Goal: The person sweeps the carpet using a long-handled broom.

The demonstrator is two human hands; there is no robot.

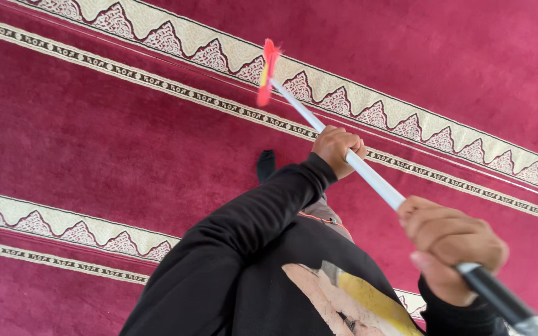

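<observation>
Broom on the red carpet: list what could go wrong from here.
1. The broom head looks edge-on, with little of it seemingly on the red carpet, so strokes may miss dirt.
2. The right hand grips where the white pole meets a black section; twisting might loosen that joint.
3. The left hand is far up, so the foot could get struck.

We count 2 hands, the left hand [337,149] and right hand [453,246], 1 broom [368,174], 1 red carpet [94,143] and 1 dark-socked foot [266,165].
</observation>
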